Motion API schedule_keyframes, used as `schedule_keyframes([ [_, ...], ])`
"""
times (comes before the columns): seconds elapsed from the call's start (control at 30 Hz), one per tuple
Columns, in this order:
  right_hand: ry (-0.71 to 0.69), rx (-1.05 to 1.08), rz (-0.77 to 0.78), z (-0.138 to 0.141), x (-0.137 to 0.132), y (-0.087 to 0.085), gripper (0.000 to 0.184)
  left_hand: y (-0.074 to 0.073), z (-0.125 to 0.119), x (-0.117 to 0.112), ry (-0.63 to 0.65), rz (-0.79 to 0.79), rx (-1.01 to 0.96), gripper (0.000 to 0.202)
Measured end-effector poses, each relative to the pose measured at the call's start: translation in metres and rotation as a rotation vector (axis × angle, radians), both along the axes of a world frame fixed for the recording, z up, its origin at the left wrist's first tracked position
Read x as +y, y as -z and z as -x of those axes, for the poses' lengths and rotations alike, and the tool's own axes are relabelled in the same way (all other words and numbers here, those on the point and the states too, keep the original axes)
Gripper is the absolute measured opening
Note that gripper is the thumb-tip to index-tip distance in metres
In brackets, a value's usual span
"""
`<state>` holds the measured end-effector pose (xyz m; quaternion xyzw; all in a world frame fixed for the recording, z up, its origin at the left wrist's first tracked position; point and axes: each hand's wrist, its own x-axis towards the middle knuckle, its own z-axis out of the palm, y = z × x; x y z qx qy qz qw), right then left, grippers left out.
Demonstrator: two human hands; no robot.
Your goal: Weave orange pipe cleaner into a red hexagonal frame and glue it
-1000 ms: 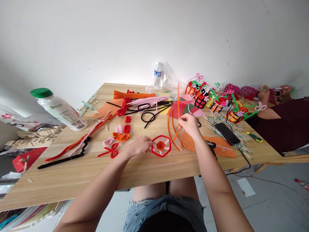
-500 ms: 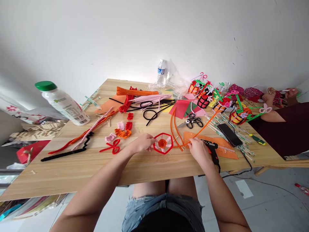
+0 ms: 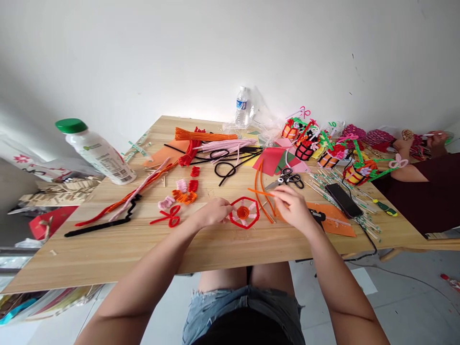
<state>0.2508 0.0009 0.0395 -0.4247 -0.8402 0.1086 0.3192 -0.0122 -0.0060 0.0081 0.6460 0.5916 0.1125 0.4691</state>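
A red hexagon frame (image 3: 245,212) of pipe cleaner, with pale pink spokes and an orange coil at its centre, lies near the front edge of the wooden table (image 3: 215,244). My left hand (image 3: 212,212) pinches its left side with closed fingers. My right hand (image 3: 294,203), just right of the frame, is closed on an orange pipe cleaner (image 3: 261,192) whose end sticks out leftward above the frame. Two more orange pipe cleaners (image 3: 262,189) lie curved on the table behind it.
Scissors (image 3: 287,178), a black glue gun (image 3: 318,217) on orange paper, a phone (image 3: 345,200), small pipe-cleaner baskets (image 3: 305,143), bundles of pipe cleaners (image 3: 204,139), little bows (image 3: 168,216) and two bottles (image 3: 97,153) crowd the table. Another person's arm (image 3: 406,172) rests at the far right.
My right hand has lifted off the table by the glue gun and moved up and left, pulling the orange pipe cleaner in so its long tail no longer stretches right. The left hand stayed.
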Motion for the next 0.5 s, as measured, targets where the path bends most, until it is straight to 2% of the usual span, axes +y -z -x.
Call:
schedule_keyframes([
  [0.1, -0.076, -0.018, 0.129, 0.02, -0.004, 0.006, 0.024, -0.002, 0.0, 0.0, -0.016, 0.018, -0.013, 0.029],
  [0.3, 0.028, -0.023, 0.318, 0.03, -0.014, 0.01, 0.019, -0.007, -0.002, -0.002, -0.026, -0.002, 0.024, 0.029],
  [0.5, 0.041, -0.086, 0.284, 0.037, -0.016, 0.001, 0.016, -0.006, -0.002, -0.003, 0.004, -0.04, 0.075, 0.033],
])
